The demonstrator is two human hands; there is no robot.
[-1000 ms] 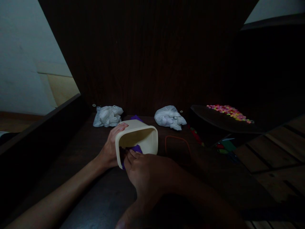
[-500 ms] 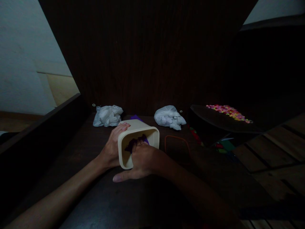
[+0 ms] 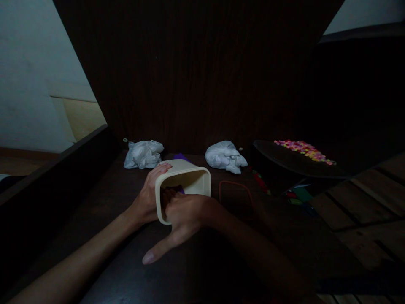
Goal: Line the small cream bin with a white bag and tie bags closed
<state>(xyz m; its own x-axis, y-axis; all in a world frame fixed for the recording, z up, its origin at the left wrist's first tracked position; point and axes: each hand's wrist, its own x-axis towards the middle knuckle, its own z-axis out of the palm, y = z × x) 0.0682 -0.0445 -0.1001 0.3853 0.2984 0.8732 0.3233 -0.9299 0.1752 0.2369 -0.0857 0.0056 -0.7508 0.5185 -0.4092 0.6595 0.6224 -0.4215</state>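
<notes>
Head view, the only one. Cream plastic bin (image 3: 180,166), rounded-square, lies mid-desk with its mouth toward the wearer at 6 o'clock, presumably to let a hand in. Desk (image 3: 126,270) is dark wood.

Left hand (image 3: 150,192), at the bin's 9 o'clock: grip clamped round side and upper edge, likely bracing it. Right hand (image 3: 186,211) enters the mouth, thumb stretched outside toward 8 o'clock; fingers reach a dark purple cloth (image 3: 181,189) inside. Whether that grip is closed on it: cannot tell, too dark.

From the bin: crumpled white plastic bags at 10 (image 3: 144,154) and 2 o'clock (image 3: 226,157), set back, apart from the hands; thin orange-brown squared frame (image 3: 234,183) at 3.
</notes>
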